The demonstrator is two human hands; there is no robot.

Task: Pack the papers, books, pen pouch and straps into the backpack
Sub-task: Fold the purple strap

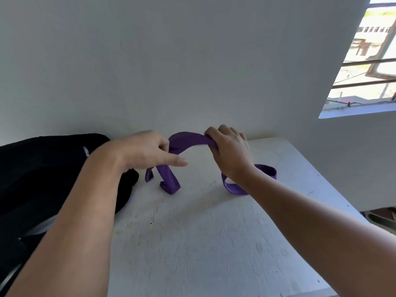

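A purple strap (186,140) arches above the white table (192,232), its ends trailing down to the tabletop on both sides. My left hand (147,150) pinches the strap's left part, with one finger pointing out to the right. My right hand (229,151) grips the strap's right part in curled fingers, and a loop of strap (266,169) lies behind that wrist. The black backpack (42,168) lies at the table's left, partly hidden by my left forearm. A pale patch shows at the bag's lower edge; I cannot tell what it is.
A white wall (171,61) stands right behind the table. A barred window (368,61) opens at the upper right. The table's right edge drops off near dark objects on the floor (381,219).
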